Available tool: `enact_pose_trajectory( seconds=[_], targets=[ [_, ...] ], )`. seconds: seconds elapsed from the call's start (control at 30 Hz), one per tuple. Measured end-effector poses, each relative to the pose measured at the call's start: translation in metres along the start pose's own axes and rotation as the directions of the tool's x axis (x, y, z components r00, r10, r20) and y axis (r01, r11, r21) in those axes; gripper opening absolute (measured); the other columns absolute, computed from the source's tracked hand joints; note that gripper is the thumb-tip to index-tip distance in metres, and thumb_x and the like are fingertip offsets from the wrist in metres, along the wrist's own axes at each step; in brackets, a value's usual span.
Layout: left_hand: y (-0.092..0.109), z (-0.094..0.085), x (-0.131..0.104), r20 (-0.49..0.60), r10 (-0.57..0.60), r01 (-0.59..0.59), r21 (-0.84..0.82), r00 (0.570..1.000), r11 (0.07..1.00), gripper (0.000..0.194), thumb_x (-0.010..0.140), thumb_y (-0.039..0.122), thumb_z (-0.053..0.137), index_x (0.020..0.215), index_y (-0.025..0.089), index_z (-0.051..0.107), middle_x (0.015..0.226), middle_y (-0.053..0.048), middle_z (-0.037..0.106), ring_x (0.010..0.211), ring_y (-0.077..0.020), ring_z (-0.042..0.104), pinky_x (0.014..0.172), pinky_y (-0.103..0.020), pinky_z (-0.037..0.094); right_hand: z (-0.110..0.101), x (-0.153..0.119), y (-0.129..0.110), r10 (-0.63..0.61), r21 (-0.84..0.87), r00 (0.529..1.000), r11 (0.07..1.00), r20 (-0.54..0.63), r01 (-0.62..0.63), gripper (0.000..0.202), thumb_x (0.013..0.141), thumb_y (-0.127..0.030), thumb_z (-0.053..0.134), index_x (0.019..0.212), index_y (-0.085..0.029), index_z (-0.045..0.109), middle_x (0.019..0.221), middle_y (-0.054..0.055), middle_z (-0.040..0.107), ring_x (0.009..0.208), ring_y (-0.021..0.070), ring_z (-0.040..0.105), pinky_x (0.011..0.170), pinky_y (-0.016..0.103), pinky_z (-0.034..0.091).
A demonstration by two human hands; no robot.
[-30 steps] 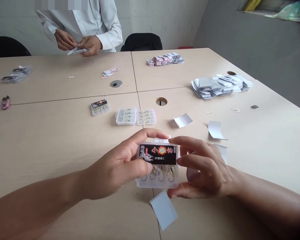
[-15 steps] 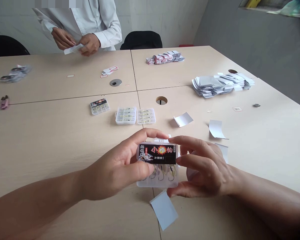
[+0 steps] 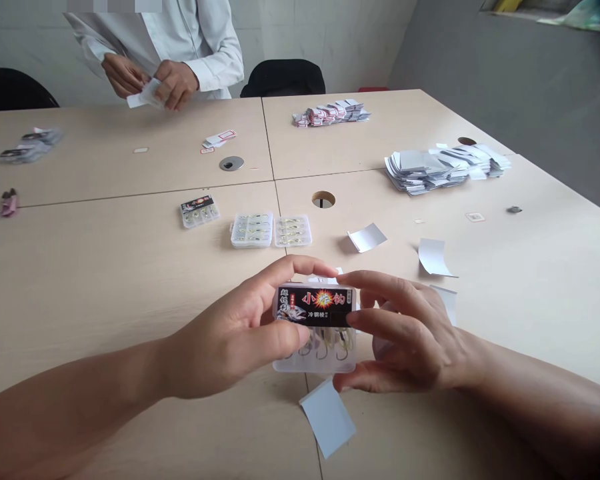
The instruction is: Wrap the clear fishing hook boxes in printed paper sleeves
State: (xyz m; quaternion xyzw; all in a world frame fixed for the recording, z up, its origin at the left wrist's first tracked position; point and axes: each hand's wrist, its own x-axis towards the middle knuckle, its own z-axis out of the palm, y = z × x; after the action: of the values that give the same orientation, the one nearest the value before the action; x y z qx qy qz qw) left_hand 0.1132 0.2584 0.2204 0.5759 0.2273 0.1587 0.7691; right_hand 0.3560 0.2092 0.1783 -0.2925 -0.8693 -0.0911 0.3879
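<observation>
A clear plastic box of fishing hooks (image 3: pixel 325 339) is held up above the middle of the table, its face towards me. A black label with red and white characters covers its upper half. My left hand (image 3: pixel 225 340) grips the left side, thumb across the front and index finger along the top edge. On the right side, my right hand (image 3: pixel 415 333) has its index finger at the top corner, another finger on the label's right end and its thumb by the lower corner. Just below the box lies a pale paper square (image 3: pixel 328 419). White pieces behind the box are mostly hidden.
Further back are a labelled hook box (image 3: pixel 200 212) and two unlabelled ones, one being this box (image 3: pixel 251 231). Stacked papers (image 3: pixel 430 171) and red-edged cards (image 3: pixel 330 115) lie at the right. Table holes include this one (image 3: pixel 323 199). Across the table, a person (image 3: pixel 155 60) handles paper.
My finger on the label has shifted slightly left along its right end. Otherwise my hands and the box stay nearly still. The person opposite has turned the paper a little.
</observation>
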Motion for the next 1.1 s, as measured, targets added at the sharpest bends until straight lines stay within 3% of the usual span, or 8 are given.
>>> enact_pose_trajectory(
  seconds=[0.87,1.1],
  targets=[
    [-0.0004,0.0012,-0.0001,-0.011,-0.014,0.014,-0.014,1.000,1.000,0.038,0.100,0.014,0.053,0.132,0.034,0.051,0.110,0.002,0.062,0.096,-0.0132,0.055,0.082,-0.022,0.045,-0.0003,0.0007,-0.0008,0.005,-0.017,1.000,1.000,0.014,-0.005,0.050,0.093,-0.062,0.060,0.107,-0.014,0.059,0.116,0.019,0.067,0.085,0.0212,0.071,0.056,0.030,0.057],
    [-0.0009,0.0001,0.0007,-0.007,-0.023,0.023,-0.004,1.000,1.000,0.038,0.100,0.015,0.053,0.132,0.035,0.052,0.111,0.002,0.062,0.096,-0.0134,0.056,0.082,-0.022,0.045,-0.0008,0.0015,-0.0010,0.013,-0.016,1.000,1.000,0.018,-0.012,0.047,0.095,-0.061,0.058,0.108,-0.015,0.058,0.115,0.018,0.067,0.076,0.0178,0.069,0.053,0.029,0.055]
  ],
)
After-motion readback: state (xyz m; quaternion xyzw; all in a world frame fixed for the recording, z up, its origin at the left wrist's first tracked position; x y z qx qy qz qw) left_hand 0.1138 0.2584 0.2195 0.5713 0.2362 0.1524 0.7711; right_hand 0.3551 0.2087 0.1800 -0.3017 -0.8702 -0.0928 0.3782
